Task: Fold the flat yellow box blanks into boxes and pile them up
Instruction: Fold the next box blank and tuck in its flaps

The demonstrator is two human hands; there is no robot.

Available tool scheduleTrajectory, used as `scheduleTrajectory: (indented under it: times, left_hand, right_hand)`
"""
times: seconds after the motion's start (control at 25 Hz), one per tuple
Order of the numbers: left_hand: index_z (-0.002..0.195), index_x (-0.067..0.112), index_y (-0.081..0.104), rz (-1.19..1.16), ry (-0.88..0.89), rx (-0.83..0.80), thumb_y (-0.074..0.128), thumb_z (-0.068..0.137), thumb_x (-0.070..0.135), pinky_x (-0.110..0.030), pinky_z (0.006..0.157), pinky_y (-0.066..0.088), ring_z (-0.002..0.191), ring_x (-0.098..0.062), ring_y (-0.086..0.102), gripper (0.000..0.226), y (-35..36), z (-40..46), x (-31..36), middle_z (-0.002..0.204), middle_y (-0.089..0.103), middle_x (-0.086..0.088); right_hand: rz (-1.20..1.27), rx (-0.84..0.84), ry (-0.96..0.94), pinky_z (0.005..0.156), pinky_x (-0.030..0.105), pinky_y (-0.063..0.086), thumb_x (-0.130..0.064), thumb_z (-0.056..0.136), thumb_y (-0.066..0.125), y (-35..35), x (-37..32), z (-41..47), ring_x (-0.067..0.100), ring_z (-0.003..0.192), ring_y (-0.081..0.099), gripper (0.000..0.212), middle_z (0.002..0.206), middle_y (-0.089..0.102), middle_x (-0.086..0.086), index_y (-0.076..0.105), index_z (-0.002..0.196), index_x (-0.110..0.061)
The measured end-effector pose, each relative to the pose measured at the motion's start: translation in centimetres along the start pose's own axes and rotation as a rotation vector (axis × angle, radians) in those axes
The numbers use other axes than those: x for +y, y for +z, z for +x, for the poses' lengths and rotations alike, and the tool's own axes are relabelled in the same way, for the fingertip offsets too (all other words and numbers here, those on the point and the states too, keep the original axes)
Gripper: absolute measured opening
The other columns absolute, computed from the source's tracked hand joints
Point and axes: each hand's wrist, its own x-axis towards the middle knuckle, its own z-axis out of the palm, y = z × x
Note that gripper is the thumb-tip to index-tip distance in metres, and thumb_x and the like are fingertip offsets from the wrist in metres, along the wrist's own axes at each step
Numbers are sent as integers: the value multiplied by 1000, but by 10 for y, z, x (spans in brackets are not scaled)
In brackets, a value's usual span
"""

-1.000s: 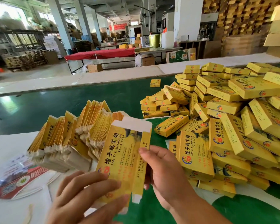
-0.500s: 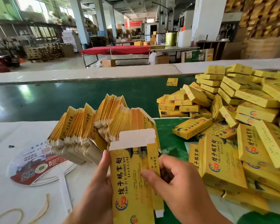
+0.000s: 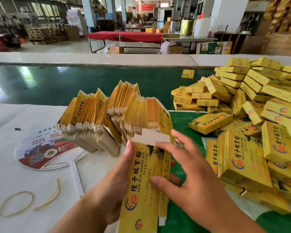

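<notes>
The left hand (image 3: 114, 179) grips a yellow box blank (image 3: 141, 185) from beneath. The right hand (image 3: 188, 175) pinches its side panel, fingers spread.

The held box blank (image 3: 141, 180) reads "TAN ZI E ZHANG CHI".
</notes>
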Motion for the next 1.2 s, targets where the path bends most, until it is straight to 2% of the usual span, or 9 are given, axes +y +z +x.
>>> scheduleTrajectory:
  times: [0.12,0.24,0.36,0.44,0.52,0.64,0.92,1.04,1.2]
  left_hand:
    - [129,14,61,222,-120,18,64,81,61,-62,110,28,119,-43,50,68,-6,-2,-7,123,61,-24]
    - [125,5,60,290,-157,-20,67,84,49,-56,106,34,108,-38,56,60,-1,-5,-7,116,63,-20]
    - [124,9,64,233,-178,0,72,79,46,-54,105,34,108,-36,58,59,0,-1,-2,119,65,-16]
    - [122,18,68,249,-160,-43,71,81,47,-42,103,44,111,-25,63,50,1,3,2,121,69,-5]
    - [128,21,65,258,-101,-83,60,90,43,-28,99,49,114,-13,64,44,6,6,6,124,68,1]
    - [130,13,62,130,-40,-4,63,90,41,-35,96,52,113,-22,65,48,6,0,3,125,67,-10]
    - [115,8,70,208,160,179,83,73,40,-41,79,59,93,-30,72,54,6,-3,-7,107,72,-19]
    - [113,6,70,265,171,234,88,67,38,-42,77,59,90,-32,72,59,5,-2,-6,105,72,-20]
    - [104,3,73,300,158,347,93,59,31,-41,72,59,85,-35,73,57,4,-1,-7,101,72,-25]
  right_hand:
    - [126,8,53,79,0,44,-69,64,68,-3,1,0,-19,118,40,46,141,24,-43,52,101,-46]
    - [336,-33,100,76,31,57,-57,73,71,-5,8,3,11,105,61,37,134,47,-19,56,82,-23]
    - [571,-112,79,53,36,52,-35,84,68,-12,9,6,34,55,57,31,106,55,9,52,73,-10]
    - [677,-130,61,50,40,50,-28,88,65,-16,8,6,36,48,54,31,89,55,17,51,75,-4]
    - [718,-76,61,54,34,51,-27,86,67,-17,7,7,33,53,58,24,81,61,12,55,82,-7]
    - [636,130,119,67,28,55,-39,78,76,-9,12,6,17,86,69,31,100,69,-4,61,102,-26]
    - [503,38,9,65,23,59,-49,87,65,2,5,2,14,82,72,25,93,76,-3,72,104,-32]
    - [491,12,-23,69,27,59,-43,90,60,0,2,1,17,87,70,27,96,75,-1,74,106,-25]
    - [493,18,-15,66,52,54,-49,87,58,1,0,-1,32,78,66,44,83,70,12,73,93,-8]
